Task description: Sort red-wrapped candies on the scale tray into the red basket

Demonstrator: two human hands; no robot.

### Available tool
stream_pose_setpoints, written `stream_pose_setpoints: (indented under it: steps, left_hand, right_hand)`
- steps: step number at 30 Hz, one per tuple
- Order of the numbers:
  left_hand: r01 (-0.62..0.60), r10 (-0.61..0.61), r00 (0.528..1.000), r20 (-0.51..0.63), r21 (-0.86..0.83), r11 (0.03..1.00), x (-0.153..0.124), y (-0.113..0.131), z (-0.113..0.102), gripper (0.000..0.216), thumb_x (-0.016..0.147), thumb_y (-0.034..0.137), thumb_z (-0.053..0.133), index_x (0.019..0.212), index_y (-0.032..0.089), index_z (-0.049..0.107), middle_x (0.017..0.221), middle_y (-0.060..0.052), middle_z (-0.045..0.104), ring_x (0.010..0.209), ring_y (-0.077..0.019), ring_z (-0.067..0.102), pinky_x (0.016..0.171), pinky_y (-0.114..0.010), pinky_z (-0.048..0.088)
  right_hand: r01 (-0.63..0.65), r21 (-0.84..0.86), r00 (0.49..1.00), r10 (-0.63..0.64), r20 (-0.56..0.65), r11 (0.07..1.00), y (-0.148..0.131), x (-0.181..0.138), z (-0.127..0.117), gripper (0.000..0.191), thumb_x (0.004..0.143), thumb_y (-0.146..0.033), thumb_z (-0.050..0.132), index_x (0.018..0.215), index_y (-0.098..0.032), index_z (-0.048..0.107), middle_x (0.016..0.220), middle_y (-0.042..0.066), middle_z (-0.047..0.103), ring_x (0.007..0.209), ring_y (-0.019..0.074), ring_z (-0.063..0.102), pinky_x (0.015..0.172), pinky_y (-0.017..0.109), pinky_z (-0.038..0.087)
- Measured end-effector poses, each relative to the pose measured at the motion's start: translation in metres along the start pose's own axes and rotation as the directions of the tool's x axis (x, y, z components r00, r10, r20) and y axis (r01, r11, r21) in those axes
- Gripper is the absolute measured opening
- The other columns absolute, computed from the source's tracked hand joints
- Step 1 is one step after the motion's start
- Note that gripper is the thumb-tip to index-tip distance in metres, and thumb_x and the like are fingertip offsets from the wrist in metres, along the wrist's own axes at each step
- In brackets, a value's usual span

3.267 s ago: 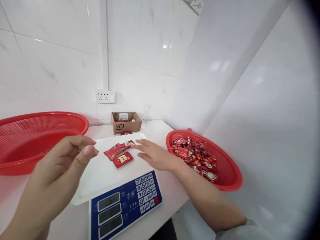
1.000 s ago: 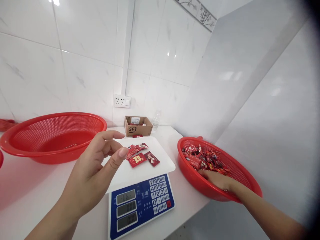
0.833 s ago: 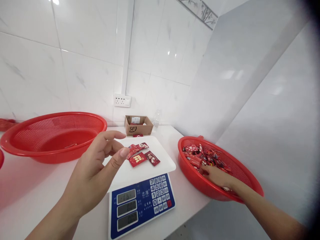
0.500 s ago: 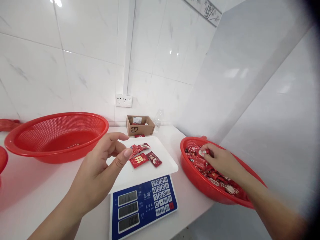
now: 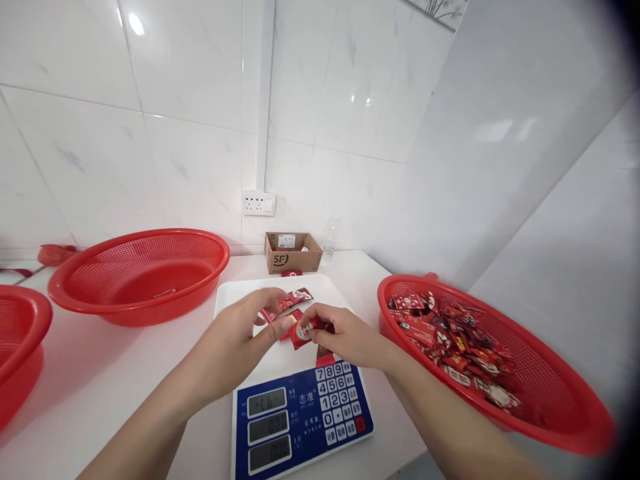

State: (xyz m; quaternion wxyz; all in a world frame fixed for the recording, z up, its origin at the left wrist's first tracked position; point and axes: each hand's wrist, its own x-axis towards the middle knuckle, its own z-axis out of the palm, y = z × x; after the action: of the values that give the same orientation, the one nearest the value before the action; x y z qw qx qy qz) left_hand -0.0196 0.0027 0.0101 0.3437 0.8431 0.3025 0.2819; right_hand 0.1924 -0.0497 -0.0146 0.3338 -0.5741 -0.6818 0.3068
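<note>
A digital scale (image 5: 305,417) with a blue keypad panel and a white pan (image 5: 235,291) stands in front of me. Over the pan, my right hand (image 5: 345,333) pinches a small red packet (image 5: 301,335) with a pale round print. My left hand (image 5: 250,333) is beside it, thumb and forefinger apart, close to the packets. Several red packets (image 5: 299,296) lie on the pan, partly covered by my fingers. Below my right hand shows another dark red packet (image 5: 325,359); whether it rests on the pan I cannot tell.
On the right, a red plastic basket (image 5: 560,380) holds many red packets (image 5: 450,340). Another red basket (image 5: 140,303) stands at left, with a third (image 5: 23,333) at the left edge. An open cardboard box (image 5: 294,259) and a clear plastic bottle (image 5: 331,237) are near the wall.
My right hand has moved left from the right basket to the scale pan, bringing a red packet. My left hand has shifted slightly right, lower over the pan. The view has turned slightly.
</note>
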Motion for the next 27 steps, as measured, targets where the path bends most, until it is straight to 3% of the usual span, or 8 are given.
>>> stream_pose_setpoints:
  steps: [2,4,8,14,17,20,27]
  left_hand:
    - [0.005,-0.001,0.996,0.093,-0.039,0.999,0.004,-0.002,0.005,0.029,0.092,0.046,0.05,0.116,0.031,0.057,0.116,-0.002,0.064,0.103,-0.0226,0.059,0.081,-0.032,0.046]
    - [0.034,-0.02,0.991,0.13,-0.1,0.994,0.008,-0.004,0.009,0.025,0.093,0.042,0.051,0.112,0.029,0.06,0.108,-0.001,0.066,0.096,-0.0212,0.06,0.078,-0.031,0.045]
    - [0.08,-0.066,0.996,0.06,-0.282,0.956,0.016,-0.008,0.009,0.018,0.094,0.037,0.049,0.097,0.023,0.061,0.08,0.002,0.063,0.075,-0.0159,0.056,0.067,-0.026,0.042]
    - [0.097,-0.107,0.994,0.0,-0.429,0.898,0.013,-0.007,0.003,0.028,0.09,0.046,0.055,0.081,0.02,0.055,0.073,0.002,0.056,0.071,-0.0144,0.051,0.063,-0.025,0.041]
    - [0.059,-0.088,0.995,-0.036,-0.489,0.87,0.01,-0.003,0.006,0.03,0.089,0.046,0.057,0.077,0.019,0.053,0.069,0.003,0.054,0.068,-0.0135,0.049,0.063,-0.024,0.04]
    - [0.048,-0.071,0.997,-0.025,-0.509,0.859,0.008,0.0,0.009,0.032,0.088,0.046,0.059,0.073,0.019,0.052,0.069,0.003,0.052,0.068,-0.0134,0.047,0.064,-0.025,0.039]
    - [0.071,-0.04,0.997,0.072,-0.506,0.859,0.009,0.003,0.014,0.029,0.091,0.046,0.054,0.078,0.02,0.056,0.071,0.002,0.051,0.068,-0.014,0.046,0.065,-0.025,0.04]
  right_hand:
    - [0.048,0.047,0.999,-0.048,0.018,0.998,-0.006,0.005,0.001,0.013,0.085,-0.013,0.053,0.091,-0.021,0.06,0.082,-0.001,0.063,0.068,0.0117,0.057,0.061,0.025,0.047]
    - [0.081,0.103,0.996,-0.084,0.029,0.991,-0.013,0.01,0.003,0.013,0.086,-0.014,0.053,0.096,-0.023,0.057,0.082,-0.002,0.062,0.069,0.012,0.059,0.062,0.026,0.049]
    - [0.123,0.185,0.992,-0.12,-0.025,0.975,-0.025,0.02,0.007,0.023,0.089,-0.015,0.05,0.108,-0.026,0.048,0.082,-0.003,0.061,0.069,0.0118,0.061,0.063,0.026,0.052]
    - [0.192,0.282,0.976,-0.152,-0.156,0.94,-0.042,0.025,0.005,0.027,0.092,-0.021,0.052,0.117,-0.028,0.046,0.086,-0.003,0.062,0.074,0.0118,0.062,0.065,0.025,0.051]
    - [0.233,0.296,0.97,-0.202,-0.133,0.926,-0.044,0.022,0.005,0.01,0.092,-0.032,0.057,0.097,-0.023,0.055,0.079,-0.004,0.062,0.068,0.0103,0.059,0.06,0.022,0.048]
    - [0.27,0.289,0.963,-0.253,-0.098,0.918,-0.042,0.02,0.008,0.026,0.095,-0.035,0.053,0.075,-0.02,0.056,0.066,-0.005,0.061,0.057,0.0085,0.054,0.053,0.02,0.043]
    - [0.305,0.182,0.951,-0.288,-0.114,0.935,-0.044,0.017,0.009,0.035,0.097,-0.036,0.047,0.067,-0.019,0.056,0.064,-0.001,0.064,0.057,0.0107,0.056,0.056,0.023,0.044]
